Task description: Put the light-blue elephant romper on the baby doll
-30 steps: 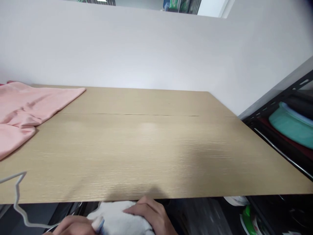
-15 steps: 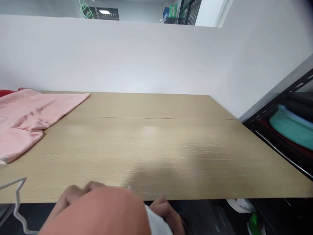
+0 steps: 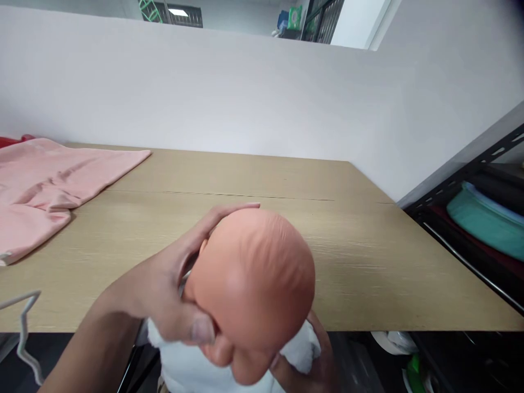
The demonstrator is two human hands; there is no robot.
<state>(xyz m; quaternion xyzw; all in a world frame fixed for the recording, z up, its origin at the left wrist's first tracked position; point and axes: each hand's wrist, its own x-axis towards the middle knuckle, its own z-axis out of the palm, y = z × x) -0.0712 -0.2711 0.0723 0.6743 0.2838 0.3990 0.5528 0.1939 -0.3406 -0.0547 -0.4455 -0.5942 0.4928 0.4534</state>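
Note:
A baby doll (image 3: 254, 278) with a bald, wrinkled head is held at the table's front edge, its head tilted toward me. My left hand (image 3: 176, 289) wraps round the left side of the head, fingers behind it and thumb on the face. On the lower right, my right hand (image 3: 319, 363) grips the doll near its chin and the fluffy white cloth (image 3: 184, 357) below the head. The right fingers are partly hidden behind the doll. Most of the doll's body is out of view.
Pink fabric (image 3: 49, 191) lies on the left of the wooden table (image 3: 254, 174), with something red behind it. A white bent hanger-like rod (image 3: 24, 333) sticks in at lower left. On the right, a black rack (image 3: 434, 202) holds folded teal cloth (image 3: 487, 221). A white wall stands behind.
The doll has come up from the bottom edge and moved right, so its head shows over the tabletop. My left hand now shows clearly round the head. The view has tilted slightly.

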